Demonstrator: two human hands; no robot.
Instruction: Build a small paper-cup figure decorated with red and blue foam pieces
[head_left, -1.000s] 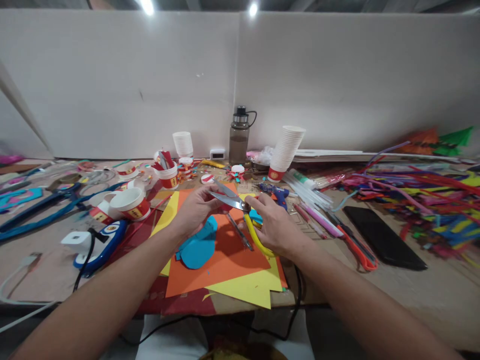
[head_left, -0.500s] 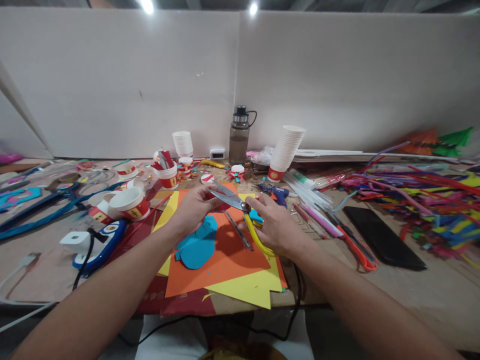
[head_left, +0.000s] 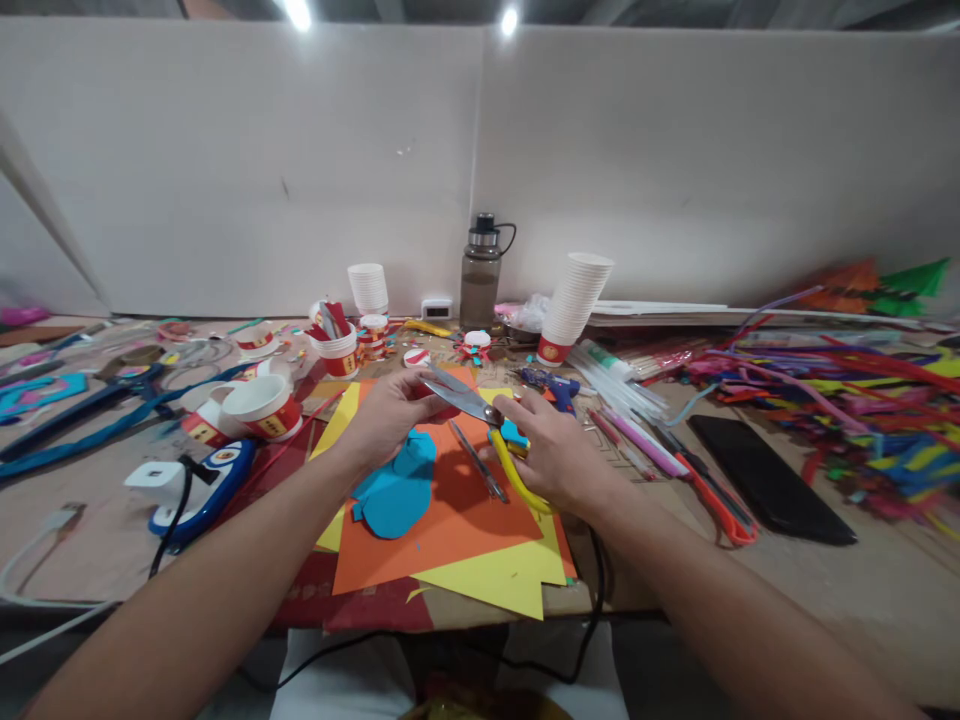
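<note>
A pair of scissors [head_left: 469,400] with yellow handles is held in my right hand [head_left: 551,450], its blades pointing left and slightly parted. At the blade tips, my left hand [head_left: 394,415] has its fingers pinched together; what they hold is mostly hidden, with a bit of red showing below the blades. Under the hands lies an orange paper sheet [head_left: 450,545] on top of yellow paper [head_left: 495,590]. Blue cut paper shapes [head_left: 397,495] rest on the orange sheet, below my left hand. Beside them, between the hands, lies a pen [head_left: 480,460].
Paper cups [head_left: 262,408] and a blue power strip [head_left: 217,490] with cables sit at left. A bottle [head_left: 480,280] and a cup stack [head_left: 576,305] stand behind. At right are a glue gun [head_left: 551,385], a cutter [head_left: 720,500], a black phone [head_left: 769,478] and colourful pipe cleaners [head_left: 847,400].
The scissor blades have drawn slightly closer together. Both hands stay in nearly the same place, and the view has shifted very slightly.
</note>
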